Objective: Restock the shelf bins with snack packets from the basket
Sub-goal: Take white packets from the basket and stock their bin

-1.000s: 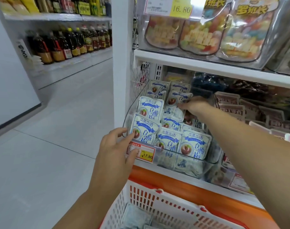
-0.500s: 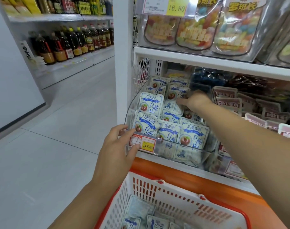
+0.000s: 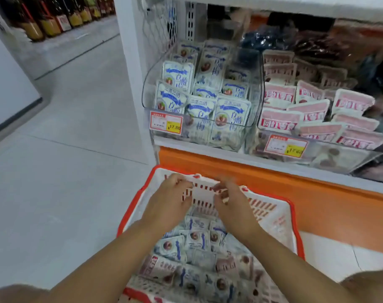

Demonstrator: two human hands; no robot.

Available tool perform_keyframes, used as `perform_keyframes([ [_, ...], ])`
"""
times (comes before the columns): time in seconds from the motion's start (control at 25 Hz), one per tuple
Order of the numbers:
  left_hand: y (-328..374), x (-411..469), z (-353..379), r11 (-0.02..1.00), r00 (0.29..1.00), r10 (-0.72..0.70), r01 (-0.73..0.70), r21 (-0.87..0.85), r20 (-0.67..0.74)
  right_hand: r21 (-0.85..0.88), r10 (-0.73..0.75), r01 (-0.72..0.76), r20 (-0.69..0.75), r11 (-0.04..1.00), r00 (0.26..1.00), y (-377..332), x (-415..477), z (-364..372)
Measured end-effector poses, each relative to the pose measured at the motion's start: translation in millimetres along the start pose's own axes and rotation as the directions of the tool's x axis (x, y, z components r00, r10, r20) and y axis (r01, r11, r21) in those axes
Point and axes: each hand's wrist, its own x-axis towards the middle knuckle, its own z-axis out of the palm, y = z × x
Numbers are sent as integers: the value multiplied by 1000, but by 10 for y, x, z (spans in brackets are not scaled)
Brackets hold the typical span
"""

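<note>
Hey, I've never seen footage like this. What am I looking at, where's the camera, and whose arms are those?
There is no machine here. A person wears a wide-angle camera on the head, looking down at their own arms. The left hand and right hand reach into a white plastic basket with an orange-red rim, above blue-and-white snack packets. Blur hides whether either hand grips anything. On the white shelf, a clear plastic bin holds matching packets. Beside it lie pink-and-white packets.
</note>
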Motion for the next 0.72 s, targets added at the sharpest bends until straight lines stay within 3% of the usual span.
perform_keyframes([
  [0.04, -64, -84, 171, 999, 990, -46, 44, 15, 131, -138, 189, -169, 151, 976, 970, 340, -76, 102],
  [0.12, -202, -245, 473, 990, 921, -139, 125, 60, 365, -357, 507, -387, 359, 850, 784, 986, -229, 221],
  [0.16, -258, -321, 603, 982, 874, -189, 174, 73, 447, -434, 587, -416, 409, 799, 699, 1241, -323, 246],
  [0.24, -323, -433, 809, 963, 798, -255, 262, 67, 546, -516, 639, -404, 447, 756, 625, 1594, -472, 289],
  [0.36, -394, -470, 1099, 935, 706, -322, 343, 94, 631, -466, 625, -429, 449, 774, 639, 1822, -513, 496],
  [0.48, -463, -472, 1293, 913, 652, -361, 393, 111, 667, -462, 573, -348, 563, 816, 595, 1898, -515, 830],
  [0.6, -480, -478, 1352, 883, 634, -385, 464, 68, 670, -458, 579, -382, 443, 803, 684, 1913, -546, 946],
  [0.72, -505, -488, 1331, 833, 629, -424, 553, 9, 651, -220, 590, -547, 314, 808, 744, 1830, -499, 850],
])
